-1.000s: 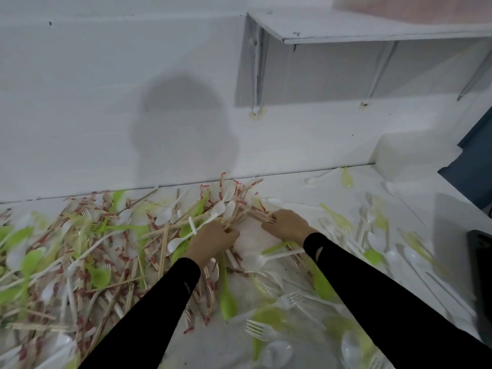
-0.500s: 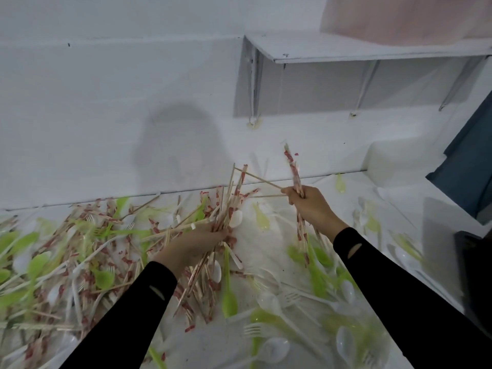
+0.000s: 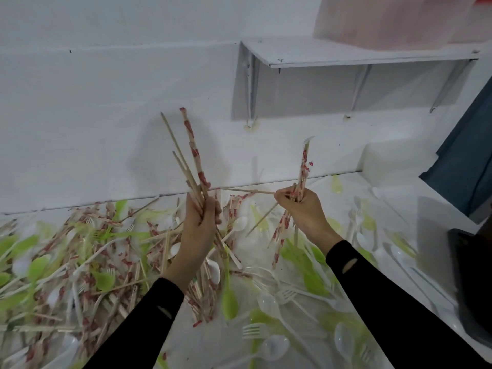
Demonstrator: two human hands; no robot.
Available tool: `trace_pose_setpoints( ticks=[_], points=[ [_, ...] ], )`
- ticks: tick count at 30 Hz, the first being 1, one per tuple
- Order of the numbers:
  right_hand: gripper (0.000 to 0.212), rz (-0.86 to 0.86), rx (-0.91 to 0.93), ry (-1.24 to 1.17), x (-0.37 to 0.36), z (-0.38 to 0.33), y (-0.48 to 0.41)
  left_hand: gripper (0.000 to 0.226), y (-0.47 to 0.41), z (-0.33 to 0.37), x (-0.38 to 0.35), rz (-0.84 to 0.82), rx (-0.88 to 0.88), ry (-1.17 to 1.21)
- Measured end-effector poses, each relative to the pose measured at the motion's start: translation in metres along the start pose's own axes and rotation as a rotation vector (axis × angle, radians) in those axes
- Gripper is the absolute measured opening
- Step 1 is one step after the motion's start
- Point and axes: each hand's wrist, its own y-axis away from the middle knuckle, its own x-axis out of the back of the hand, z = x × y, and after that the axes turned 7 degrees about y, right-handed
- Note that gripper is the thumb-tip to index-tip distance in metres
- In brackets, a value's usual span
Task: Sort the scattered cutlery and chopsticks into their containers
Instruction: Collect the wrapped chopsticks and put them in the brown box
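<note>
Since chopsticks [image 3: 192, 153] must leave the pile [image 3: 106, 251], I think, the left hand [image 3: 199, 230] and right hand [image 3: 306, 210] each grip some upright.

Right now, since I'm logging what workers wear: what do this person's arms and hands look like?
Long, close-fitting black sleeves cover both arms to the wrists: left sleeve, right sleeve. Each has a small oval slit near the cuff. The left hand and right hand are bare, no gloves.
</note>
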Motion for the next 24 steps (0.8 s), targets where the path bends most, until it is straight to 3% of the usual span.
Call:
trace_pose_setpoints(
  ticks=[2, 4, 10, 14, 19, 21, 24],
  points=[
    [0.011, 0.012, 0.001, -0.001, -0.003, 0.004, 0.001, 0.038, 0.011, -0.007, -0.003, -0.031, -0.014, -0.041],
    [0.011, 0.02, 0.016, 0.013, -0.005, 0.006, 0.001, 0.047, 0.022, -0.017, -0.005, -0.004, 0.021, -0.073],
    [0.014, -0.063, 0.082, 0.108, -0.024, 0.012, 0.004, 0.035, 0.036, -0.044, -0.002, 0.105, 0.122, -0.129],
    [0.03, -0.077, 0.103, 0.163, -0.041, 0.02, 0.006, 0.041, 0.039, -0.036, 0.0, 0.132, 0.037, -0.031],
    [0.045, -0.132, 0.194, 0.204, -0.048, 0.016, 0.007, 0.035, 0.024, -0.025, 0.009, 0.145, -0.023, -0.22],
    [0.045, -0.166, 0.227, 0.236, -0.049, 0.012, 0.006, 0.023, 0.011, -0.024, 0.01, 0.095, -0.076, -0.348],
    [0.046, -0.198, 0.239, 0.249, -0.05, 0.011, 0.006, 0.028, -0.006, -0.028, 0.006, -0.069, -0.016, -0.544]
  ],
)
